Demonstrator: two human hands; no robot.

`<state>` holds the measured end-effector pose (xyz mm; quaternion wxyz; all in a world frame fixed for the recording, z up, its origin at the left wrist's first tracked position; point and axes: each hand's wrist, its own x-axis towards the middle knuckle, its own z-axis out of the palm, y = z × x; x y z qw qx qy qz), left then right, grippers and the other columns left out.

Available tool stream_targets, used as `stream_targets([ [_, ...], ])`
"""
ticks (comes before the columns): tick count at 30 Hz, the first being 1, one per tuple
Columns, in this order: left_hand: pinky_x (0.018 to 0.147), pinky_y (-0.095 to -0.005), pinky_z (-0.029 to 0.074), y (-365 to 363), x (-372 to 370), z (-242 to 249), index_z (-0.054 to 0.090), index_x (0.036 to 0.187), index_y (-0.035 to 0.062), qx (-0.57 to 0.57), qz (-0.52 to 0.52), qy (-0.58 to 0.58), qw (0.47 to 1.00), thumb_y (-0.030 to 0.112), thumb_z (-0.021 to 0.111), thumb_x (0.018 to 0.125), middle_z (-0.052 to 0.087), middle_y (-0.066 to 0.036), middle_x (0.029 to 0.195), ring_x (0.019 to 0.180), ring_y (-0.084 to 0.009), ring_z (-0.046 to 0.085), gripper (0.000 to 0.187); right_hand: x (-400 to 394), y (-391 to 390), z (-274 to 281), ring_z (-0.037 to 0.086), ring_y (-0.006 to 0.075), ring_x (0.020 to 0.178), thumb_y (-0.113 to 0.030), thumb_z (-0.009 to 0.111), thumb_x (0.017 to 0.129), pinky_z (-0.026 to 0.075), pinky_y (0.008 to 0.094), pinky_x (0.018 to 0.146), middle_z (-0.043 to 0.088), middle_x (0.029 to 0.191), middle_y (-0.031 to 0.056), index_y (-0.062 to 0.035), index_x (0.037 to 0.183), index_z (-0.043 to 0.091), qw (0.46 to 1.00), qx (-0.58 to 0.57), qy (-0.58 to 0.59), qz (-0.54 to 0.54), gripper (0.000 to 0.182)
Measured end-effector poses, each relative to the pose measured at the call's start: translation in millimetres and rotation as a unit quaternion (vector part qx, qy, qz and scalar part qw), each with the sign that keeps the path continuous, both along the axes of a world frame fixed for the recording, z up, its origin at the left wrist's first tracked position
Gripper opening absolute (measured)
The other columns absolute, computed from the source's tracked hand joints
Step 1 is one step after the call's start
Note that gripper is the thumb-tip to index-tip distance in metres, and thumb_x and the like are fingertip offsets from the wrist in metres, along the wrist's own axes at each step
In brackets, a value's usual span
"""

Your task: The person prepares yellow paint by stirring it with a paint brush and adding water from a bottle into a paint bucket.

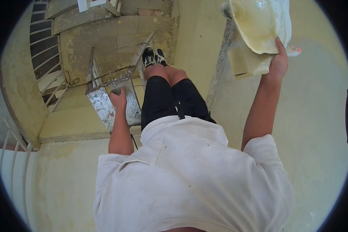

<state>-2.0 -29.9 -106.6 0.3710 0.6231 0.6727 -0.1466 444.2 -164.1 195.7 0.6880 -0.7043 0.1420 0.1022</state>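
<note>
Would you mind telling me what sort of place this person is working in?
Probably a stairwell under renovation or painting. The left hand grips the top of a paint-spattered stepladder, a staircase with a railing descends below, and the right hand holds a plaster-caked tray against yellowish walls.
</note>
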Motion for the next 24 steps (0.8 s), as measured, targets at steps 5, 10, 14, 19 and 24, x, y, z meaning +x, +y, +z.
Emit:
stream_targets([
  [5,0.091,-0.0466,0.034,-38.4,-21.6,-47.6,0.038,0.118,-0.0129,0.245,-0.099,-0.027,0.964,0.041,0.055,0.078,0.046,-0.03,0.112,0.104,-0.044,0.045,0.069,15.8,27.1,-45.6,0.054,0.0269,0.102,-0.009,0.055,0.082,0.043,0.036,0.089,0.054,0.114,0.0147,0.0086,0.118,0.044,0.999,0.035,-0.021,0.018,0.041],
  [10,0.101,-0.045,0.028,-57.3,-65.2,-115.0,0.024,0.127,-0.0166,0.307,-0.139,0.051,0.94,0.057,0.042,0.08,0.03,-0.037,0.129,0.119,-0.0467,0.032,0.089,3.0,44.2,-75.3,0.05,0.0259,0.107,-0.02,0.053,0.084,0.037,0.0352,0.094,0.052,0.118,0.0162,0.0068,0.122,0.042,0.998,-0.002,-0.01,0.055,0.048],
  [14,0.093,-0.0483,0.033,-43.9,-25.5,-56.4,0.031,0.122,-0.0151,0.276,-0.099,-0.041,0.955,0.055,0.045,0.079,0.04,-0.035,0.118,0.109,-0.0484,0.04,0.083,-11.6,62.6,-159.3,0.057,0.0209,0.071,-0.021,0.06,0.078,0.046,0.0327,0.068,0.06,0.083,0.0122,0.0083,0.097,0.056,0.999,0.03,-0.01,0.012,0.035],
  [19,0.089,-0.0485,0.034,-44.8,-24.2,-53.6,0.033,0.121,-0.0127,0.342,-0.131,-0.075,0.927,0.043,0.051,0.079,0.043,-0.033,0.113,0.104,-0.047,0.043,0.072,-62.9,104.8,-197.0,0.056,0.0184,0.064,-0.018,0.06,0.078,0.047,0.0307,0.061,0.06,0.08,0.0105,0.0066,0.094,0.057,0.987,0.106,0.103,0.063,0.029],
  [24,0.09,-0.0458,0.035,-47.4,-31.7,-59.1,0.033,0.121,-0.0124,0.343,-0.117,-0.048,0.931,0.041,0.053,0.08,0.045,-0.032,0.112,0.104,-0.0453,0.044,0.07,-94.7,97.8,-228.5,0.056,0.0143,0.06,-0.012,0.062,0.077,0.043,0.0295,0.051,0.06,0.073,0.0079,0.0051,0.087,0.06,0.969,0.187,0.132,0.089,0.02],
])
